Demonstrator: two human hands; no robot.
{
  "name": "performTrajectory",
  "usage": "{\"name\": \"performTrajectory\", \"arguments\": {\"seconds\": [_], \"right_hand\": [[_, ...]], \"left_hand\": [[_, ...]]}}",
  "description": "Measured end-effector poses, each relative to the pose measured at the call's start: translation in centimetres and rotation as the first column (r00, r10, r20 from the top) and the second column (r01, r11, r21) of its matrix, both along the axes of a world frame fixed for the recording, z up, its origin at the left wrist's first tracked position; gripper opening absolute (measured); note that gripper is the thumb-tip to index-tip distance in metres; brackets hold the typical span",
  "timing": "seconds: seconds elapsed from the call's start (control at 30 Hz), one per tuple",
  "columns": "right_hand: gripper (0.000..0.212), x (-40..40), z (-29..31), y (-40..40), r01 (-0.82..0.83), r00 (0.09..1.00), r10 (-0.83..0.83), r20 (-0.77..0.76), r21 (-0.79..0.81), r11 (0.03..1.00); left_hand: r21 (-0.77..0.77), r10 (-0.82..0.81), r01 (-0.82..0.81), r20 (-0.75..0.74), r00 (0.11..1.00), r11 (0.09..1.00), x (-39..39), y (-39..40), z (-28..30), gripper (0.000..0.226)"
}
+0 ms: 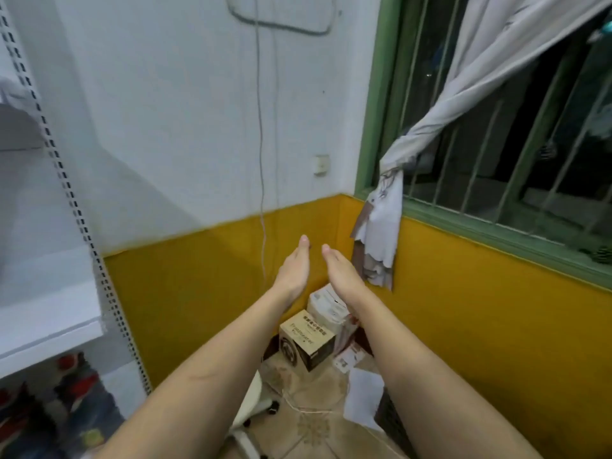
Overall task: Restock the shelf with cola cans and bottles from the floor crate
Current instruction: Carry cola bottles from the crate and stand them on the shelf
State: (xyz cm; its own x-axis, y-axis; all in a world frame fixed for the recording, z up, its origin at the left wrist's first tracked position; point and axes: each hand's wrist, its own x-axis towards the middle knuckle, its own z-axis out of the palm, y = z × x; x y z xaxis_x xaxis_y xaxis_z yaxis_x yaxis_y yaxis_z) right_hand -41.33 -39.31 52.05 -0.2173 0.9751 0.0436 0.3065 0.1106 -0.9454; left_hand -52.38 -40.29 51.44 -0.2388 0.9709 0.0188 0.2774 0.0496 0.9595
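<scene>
Left hand (294,266) and right hand (341,273) reach forward at centre, fingers straight, palms facing, apart, holding nothing. Shelf (49,319) at 9 o'clock; blurred red cans (76,382) at 8 o'clock beneath.

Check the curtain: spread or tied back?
Tied back. The curtain is bunched into a knot at the window frame's lower left corner, its tail hanging below the sill, leaving the bars uncovered.

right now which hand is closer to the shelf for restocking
Left, probably. The left hand is on the side of the white shelf; the right hand is toward the window. Both are open and empty.
</scene>
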Motion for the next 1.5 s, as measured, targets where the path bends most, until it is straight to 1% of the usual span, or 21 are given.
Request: {"name": "performTrajectory", "arguments": {"seconds": [0.1,0.2,0.27,0.33,0.37,0.43,0.53,0.67,0.77,0.87,1.0,1.07,1.13,1.2,1.33,1.37,1.47,1.5], "right_hand": [[0.054,5.2,-1.4,1.9,0.073,0.997,-0.074,-0.009,-0.045,0.996],[0.055,10.1,-3.5,3.8,0.135,0.990,-0.137,-0.027,-0.088,0.987],[0.055,13.8,-5.1,5.6,0.199,0.979,-0.202,-0.012,-0.122,0.972],[0.055,16.5,-6.1,6.9,0.235,0.971,-0.238,-0.003,-0.159,0.959],[0.057,18.2,-7.0,8.0,0.259,0.965,-0.263,0.007,-0.192,0.947],[0.062,21.4,-8.9,10.1,0.306,0.950,-0.310,0.027,-0.254,0.918],[0.068,25.7,-12.4,13.2,0.407,0.908,-0.415,0.055,-0.348,0.845],[0.071,30.2,-17.6,16.0,0.488,0.860,-0.500,0.104,-0.455,0.745],[0.074,32.6,-21.5,17.4,0.524,0.820,-0.561,0.115,-0.545,0.654],[0.068,34.9,-24.6,18.5,0.543,0.770,-0.630,0.102,-0.623,0.563],[0.064,38.9,-28.8,19.5,0.517,0.763,-0.637,0.107,-0.693,0.503],[0.061,41.1,-31.5,20.1,0.491,0.759,-0.646,0.086,-0.728,0.479],[0.058,43.2,-34.6,20.6,0.474,0.769,-0.631,0.104,-0.755,0.453],[0.055,45.0,-38.2,20.7,0.444,0.794,-0.597,0.120,-0.785,0.433],[0.045,48.1,-46.4,20.7,0.412,0.840,-0.508,0.192,-0.834,0.366],[0.040,48.9,-48.4,20.8,0.403,0.849,-0.486,0.204,-0.846,0.349],[0.017,51.4,-54.5,21.0,0.398,0.855,-0.453,0.254,-0.880,0.258],[0.015,52.1,-56.6,21.1,0.389,0.864,-0.431,0.261,-0.890,0.240]], "left_hand": [[-0.032,-0.073,0.073,0.003,0.997,0.997,4.9,2.8,-1.3,0.070],[-0.074,-0.162,0.165,0.037,0.986,0.984,10.0,6.1,-2.9,0.070],[-0.100,-0.227,0.234,0.072,0.971,0.967,13.8,8.9,-4.4,0.070],[-0.137,-0.279,0.288,0.085,0.957,0.948,16.4,11.0,-5.8,0.077],[-0.152,-0.313,0.328,0.109,0.943,0.933,18.2,12.4,-7.0,0.079],[-0.172,-0.382,0.409,0.173,0.908,0.896,21.3,15.1,-9.6,0.071],[-0.271,-0.468,0.516,0.225,0.855,0.812,25.3,19.0,-13.5,0.066],[-0.426,-0.492,0.554,0.257,0.832,0.715,29.1,22.9,-19.5,0.066],[-0.493,-0.482,0.561,0.292,0.826,0.665,31.3,25.1,-24.4,0.069],[-0.555,-0.466,0.555,0.309,0.829,0.620,33.6,27.3,-27.7,0.066],[-0.637,-0.481,0.550,0.303,0.823,0.540,37.2,29.5,-31.7,0.064],[-0.668,-0.470,0.546,0.317,0.824,0.506,39.1,30.1,-34.1,0.063],[-0.700,-0.469,0.528,0.303,0.830,0.481,40.6,30.4,-36.9,0.060],[-0.730,-0.450,0.494,0.282,0.848,0.473,41.6,30.5,-39.8,0.057],[-0.804,-0.434,0.380,0.171,0.884,0.457,42.9,31.0,-46.1,0.048],[-0.815,-0.459,0.367,0.141,0.877,0.449,43.3,31.2,-47.7,0.044],[-0.851,-0.565,0.324,0.039,0.824,0.414,44.4,32.3,-53.5,0.038],[-0.868,-0.605,0.302,0.002,0.796,0.395,44.5,32.7,-56.0,0.033]]}}
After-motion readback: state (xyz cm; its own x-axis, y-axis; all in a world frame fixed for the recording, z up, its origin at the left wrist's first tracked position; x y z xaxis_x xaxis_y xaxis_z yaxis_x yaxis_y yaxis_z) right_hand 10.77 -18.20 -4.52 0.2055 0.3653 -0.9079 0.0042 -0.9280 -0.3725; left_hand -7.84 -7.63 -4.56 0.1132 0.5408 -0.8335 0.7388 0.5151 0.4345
